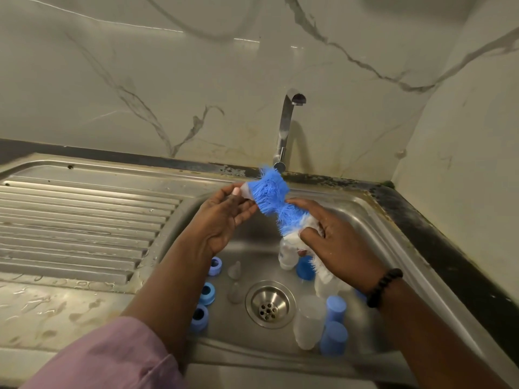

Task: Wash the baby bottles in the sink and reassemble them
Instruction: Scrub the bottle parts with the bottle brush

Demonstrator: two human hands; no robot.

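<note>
Over the sink (pixel 393 228), my left hand (pixel 224 217) pinches a small clear teat (pixel 246 191) against the bristles of a blue bottle brush (pixel 271 199). My right hand (pixel 339 245) grips the brush lower down, where the bristles turn white. Below them a clear bottle (pixel 286 255) stands in the basin. Three blue screw rings (pixel 207 293) lie along the basin's left side, with two clear teats (pixel 234 280) beside them. Blue caps (pixel 335 307) and a frosted clear bottle (pixel 309 325) stand at the front right.
The drain (pixel 270 304) is in the middle of the basin. A steel tap (pixel 286 127) rises behind the sink, with no water visibly running. A wet ribbed drainboard (pixel 84 220) stretches to the left. Marble wall panels close the back and right.
</note>
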